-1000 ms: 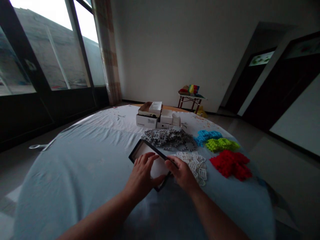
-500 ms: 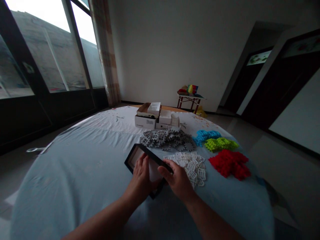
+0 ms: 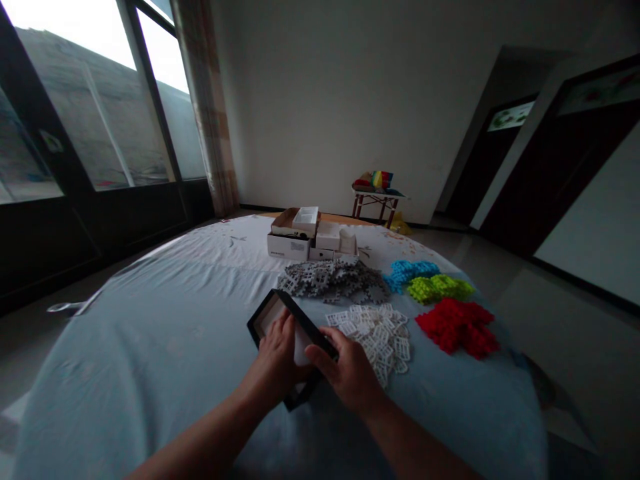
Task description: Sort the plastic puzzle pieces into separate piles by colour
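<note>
A shallow black tray (image 3: 263, 312) with a white inside lies on the pale blue tablecloth (image 3: 165, 347) in front of me. My left hand (image 3: 277, 357) rests inside the tray, fingers pressed on its white floor. My right hand (image 3: 347, 370) grips the tray's right rim. Just right of the tray lies a heap of white lattice pieces (image 3: 380, 330). Behind it is a grey pile (image 3: 333, 279), and further right are blue (image 3: 411, 271), lime green (image 3: 440, 288) and red (image 3: 457, 325) piles.
Open white cardboard boxes (image 3: 310, 237) stand at the far side of the round table. A small table with colourful things (image 3: 377, 190) stands by the back wall. Large windows (image 3: 75, 113) are on the left, dark doorways on the right.
Both hands and the black tray have shifted slightly left and toward me. My left hand slid deeper into the tray, and my right hand closed further over its right rim.
</note>
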A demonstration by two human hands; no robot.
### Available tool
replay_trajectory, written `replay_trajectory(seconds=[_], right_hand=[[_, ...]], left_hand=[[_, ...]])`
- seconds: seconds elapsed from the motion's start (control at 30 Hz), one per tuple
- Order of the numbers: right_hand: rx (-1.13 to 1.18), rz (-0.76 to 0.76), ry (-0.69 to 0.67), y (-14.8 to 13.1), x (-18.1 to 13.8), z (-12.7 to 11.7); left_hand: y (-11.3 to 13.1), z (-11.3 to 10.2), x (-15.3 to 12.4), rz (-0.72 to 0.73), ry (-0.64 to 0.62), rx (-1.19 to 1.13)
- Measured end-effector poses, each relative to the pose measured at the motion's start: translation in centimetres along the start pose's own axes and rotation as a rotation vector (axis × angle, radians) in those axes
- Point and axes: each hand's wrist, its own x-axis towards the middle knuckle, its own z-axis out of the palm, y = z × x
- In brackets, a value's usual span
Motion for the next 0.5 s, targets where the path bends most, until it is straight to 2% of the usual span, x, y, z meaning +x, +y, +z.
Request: replay_trajectory(seconds=[0.23,0.4,0.5], right_hand=[[0.018,-0.001,0.002,-0.1,-0.1,0.0],[0.039,0.016,0.021,0.6,0.3,-0.1],[0.076,0.033,0.020,1.1,0.6,-0.1]], left_hand=[[0.0,0.0,-0.1,0.028,0.008,0.029],[0.0,0.1,0.1,0.048,0.078,0.063],[-0.5,-0.7,0.6,-0.047,0.108,0.103]])
